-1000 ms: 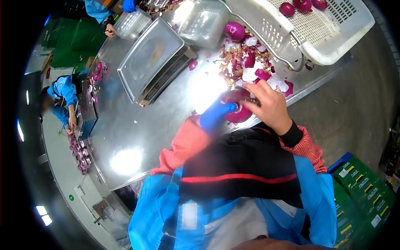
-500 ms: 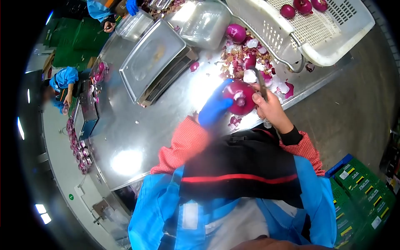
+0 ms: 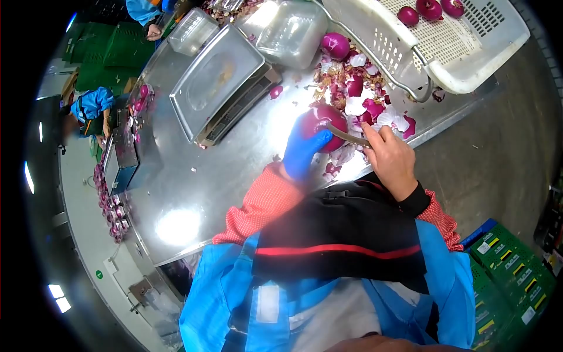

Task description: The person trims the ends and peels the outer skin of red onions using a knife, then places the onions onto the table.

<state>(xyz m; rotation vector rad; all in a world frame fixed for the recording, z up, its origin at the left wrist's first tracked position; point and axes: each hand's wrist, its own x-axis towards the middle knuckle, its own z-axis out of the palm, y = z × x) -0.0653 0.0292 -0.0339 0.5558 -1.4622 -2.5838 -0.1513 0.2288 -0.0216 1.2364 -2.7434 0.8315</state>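
Note:
My left hand [image 3: 303, 149], in a blue glove, is wrapped round a large red onion [image 3: 321, 121] above the steel table. My right hand [image 3: 390, 155] is bare and closed on the handle of a small knife [image 3: 347, 136]. The blade lies against the right side of the onion, near my gloved thumb. Just beyond, a heap of onion skins [image 3: 337, 82] and peelings covers the table. Another whole red onion [image 3: 335, 46] sits at the top of that heap.
A scale [image 3: 226, 88] with a metal pan stands left of the peelings, beside clear plastic tubs [image 3: 295, 32]. At upper right is a white perforated basket [image 3: 469, 76] holding several onions. Co-workers [image 3: 91, 105] stand at far left. Green crates [image 3: 516, 276] are stacked at lower right.
The onion has turned in my left hand and moved slightly left. My right hand has shifted right and down, and the knife has swung from upright to lying across the onion.

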